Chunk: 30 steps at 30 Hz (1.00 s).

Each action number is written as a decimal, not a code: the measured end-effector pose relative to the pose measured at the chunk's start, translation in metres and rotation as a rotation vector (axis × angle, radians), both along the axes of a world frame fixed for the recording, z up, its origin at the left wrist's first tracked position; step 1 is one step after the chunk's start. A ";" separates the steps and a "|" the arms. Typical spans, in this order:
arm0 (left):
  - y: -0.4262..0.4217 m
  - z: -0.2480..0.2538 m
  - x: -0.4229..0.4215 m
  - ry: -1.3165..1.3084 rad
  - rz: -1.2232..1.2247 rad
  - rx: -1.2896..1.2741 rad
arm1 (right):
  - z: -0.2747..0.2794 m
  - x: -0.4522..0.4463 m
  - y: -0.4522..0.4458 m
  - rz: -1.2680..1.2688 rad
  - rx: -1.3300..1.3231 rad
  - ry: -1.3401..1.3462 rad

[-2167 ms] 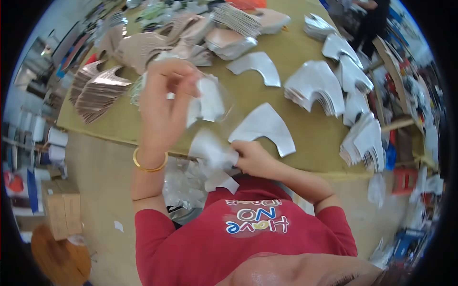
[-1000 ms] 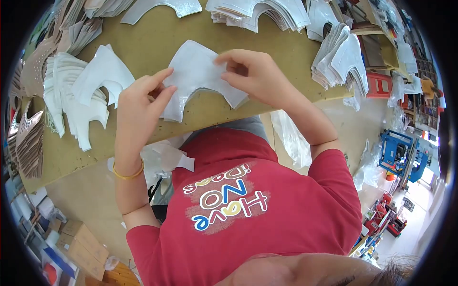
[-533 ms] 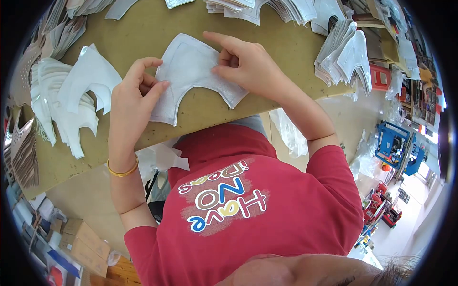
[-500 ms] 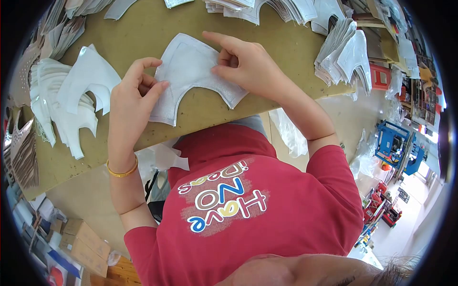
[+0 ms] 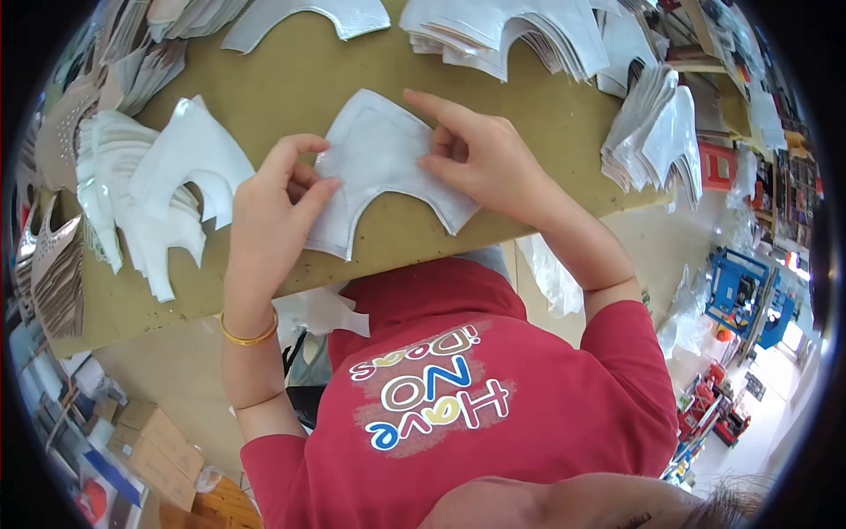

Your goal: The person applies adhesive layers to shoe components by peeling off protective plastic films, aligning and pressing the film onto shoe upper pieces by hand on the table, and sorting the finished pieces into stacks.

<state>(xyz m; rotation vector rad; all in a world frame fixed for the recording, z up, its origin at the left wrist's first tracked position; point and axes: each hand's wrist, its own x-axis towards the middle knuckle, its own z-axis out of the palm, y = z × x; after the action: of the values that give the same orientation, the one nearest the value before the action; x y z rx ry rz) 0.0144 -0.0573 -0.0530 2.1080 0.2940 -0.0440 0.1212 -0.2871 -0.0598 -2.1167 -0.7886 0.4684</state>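
Note:
A white, curved shoe-upper piece (image 5: 377, 145) lies flat on the olive-coloured tabletop (image 5: 291, 88), its arched cut-out facing me. A stitched or marked line runs just inside its edge. My left hand (image 5: 271, 204) is at the piece's left edge, thumb tip on it and index finger apart from the thumb. Over the right side is my right hand (image 5: 493, 163), its index finger stretched along the upper right edge and its thumb touching the surface. The other fingers of the right hand are curled, and what lies under them is hidden.
Overlapping white pieces (image 5: 189, 159) lie to the left, beside perforated beige ones (image 5: 57, 256). White stacks (image 5: 502, 31) stand along the far side, and another stack (image 5: 652, 128) sits at the right end. A white scrap (image 5: 348, 319) hangs near my lap.
The whole view has shifted, so the table and hands appear lower and slightly to the right. Both hands keep nearly the same pose on the white piece.

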 end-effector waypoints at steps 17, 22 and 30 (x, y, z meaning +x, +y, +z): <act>-0.019 0.013 -0.004 -0.261 -0.051 0.744 | 0.003 -0.016 -0.002 0.252 -0.391 -0.719; -0.010 0.003 -0.006 -0.198 -0.017 0.306 | -0.004 -0.017 -0.003 0.140 -0.167 -0.632; 0.021 0.042 0.058 -0.291 -0.048 -0.070 | 0.042 0.007 -0.018 -0.175 0.091 -0.899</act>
<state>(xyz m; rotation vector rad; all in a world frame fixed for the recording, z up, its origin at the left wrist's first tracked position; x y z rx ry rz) 0.0728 -0.0368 -0.0108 2.0196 0.0669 0.2194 0.1279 -0.3054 -0.0177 -2.2542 -1.0546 -0.6581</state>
